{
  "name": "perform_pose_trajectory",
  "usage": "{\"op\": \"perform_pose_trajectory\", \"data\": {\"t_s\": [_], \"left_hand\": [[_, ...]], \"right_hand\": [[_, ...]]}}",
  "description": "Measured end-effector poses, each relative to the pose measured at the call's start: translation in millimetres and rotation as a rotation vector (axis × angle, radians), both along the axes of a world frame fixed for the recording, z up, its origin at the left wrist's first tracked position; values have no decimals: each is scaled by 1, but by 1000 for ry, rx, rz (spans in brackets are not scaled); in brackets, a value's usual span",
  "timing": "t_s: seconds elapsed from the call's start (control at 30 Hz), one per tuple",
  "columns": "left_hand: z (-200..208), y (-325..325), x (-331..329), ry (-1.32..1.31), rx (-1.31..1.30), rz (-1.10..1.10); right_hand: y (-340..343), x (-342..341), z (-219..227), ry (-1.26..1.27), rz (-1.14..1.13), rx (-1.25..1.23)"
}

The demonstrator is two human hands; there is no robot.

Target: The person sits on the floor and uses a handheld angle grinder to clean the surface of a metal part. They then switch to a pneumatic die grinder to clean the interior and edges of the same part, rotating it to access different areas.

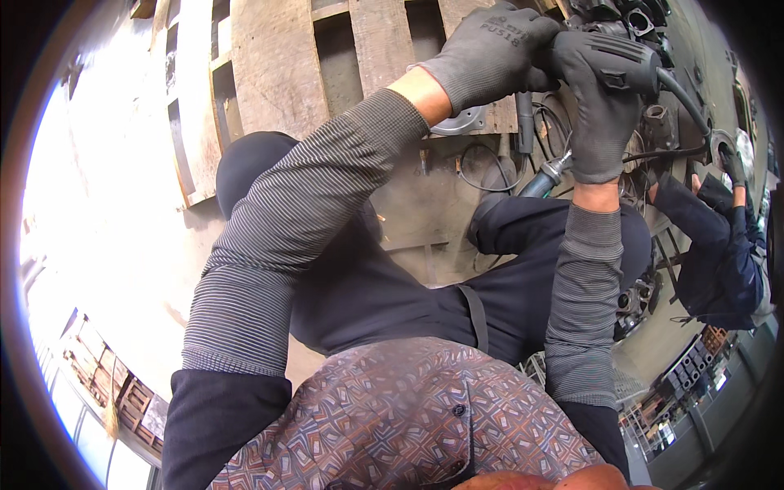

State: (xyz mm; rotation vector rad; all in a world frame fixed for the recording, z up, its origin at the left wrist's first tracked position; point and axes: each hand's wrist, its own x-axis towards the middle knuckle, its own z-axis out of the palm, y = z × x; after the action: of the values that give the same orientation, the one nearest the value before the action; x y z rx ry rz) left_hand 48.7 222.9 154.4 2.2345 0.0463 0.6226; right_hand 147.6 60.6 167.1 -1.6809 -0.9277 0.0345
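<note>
My right hand (603, 126), in a dark grey work glove, is wrapped around the body of a black corded grinder (616, 57). The tool lies sideways, its vented rear end to the right. My left hand (498, 59), gloved the same way, is closed around the tool's front end; its fingertips and the tool's head are mostly hidden. From the rear end a thick black cord (686, 100) curves down to the right. Just below my left wrist, a round silver metal part (461, 122) shows at the pallet's edge.
A wooden pallet (278, 65) spans the far side. Below the grinder, a teal tool (539, 184) lies among cables near my foot. Dark metal castings (641, 24) are piled at far right. Another person (719, 245) works on the right, one gloved hand at a ring-shaped part (720, 145).
</note>
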Motion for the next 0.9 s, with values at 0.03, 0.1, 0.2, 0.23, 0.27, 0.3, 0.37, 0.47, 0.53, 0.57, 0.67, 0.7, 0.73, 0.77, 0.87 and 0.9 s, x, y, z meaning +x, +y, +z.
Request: {"op": "perform_pose_trajectory", "data": {"t_s": [0.03, 0.1, 0.2, 0.23, 0.27, 0.3, 0.37, 0.47, 0.53, 0.57, 0.67, 0.7, 0.73, 0.77, 0.87, 0.9], "left_hand": [[-2, -3, 2, -30, 0, -2], [-14, -16, -1, -201, 37, 197], [-52, -18, -25, -182, 28, 369], [-69, -16, -37, -31, -32, 490], [-89, -9, -53, 176, -86, 564], [-111, -7, -64, 428, -254, 740], [-155, -6, -83, 784, -342, 860], [-209, -2, -93, 852, -1247, 591], [-231, -12, -94, 734, -1061, 653], [-237, -17, -92, 700, -991, 685], [-241, -35, -84, 554, -937, 820], [-239, -43, -83, 458, -822, 838], [-237, -47, -79, 431, -841, 867], [-234, -49, -75, 406, -853, 903], [-227, -45, -65, 381, -777, 928], [-226, -41, -61, 394, -841, 922]], "right_hand": [[-3, 2, 2, -27, 11, 2], [-14, 14, 12, -24, -78, -70], [-32, 47, 28, -260, -149, -180], [-42, 62, 39, -532, -169, -299], [-48, 75, 46, -786, -194, -411], [-49, 85, 46, -586, -178, -279], [-50, 101, 45, -161, -161, -59], [-51, 113, 46, -116, -278, -69], [-51, 114, 44, -106, -231, -10], [-51, 113, 43, -74, -254, -12], [-53, 112, 41, -107, -241, -53], [-53, 113, 41, -163, -230, -88], [-54, 113, 40, -139, -222, -78], [-54, 114, 39, -136, -220, -91], [-57, 117, 36, -40, -185, -86], [-58, 118, 35, -32, -168, -92]]}}
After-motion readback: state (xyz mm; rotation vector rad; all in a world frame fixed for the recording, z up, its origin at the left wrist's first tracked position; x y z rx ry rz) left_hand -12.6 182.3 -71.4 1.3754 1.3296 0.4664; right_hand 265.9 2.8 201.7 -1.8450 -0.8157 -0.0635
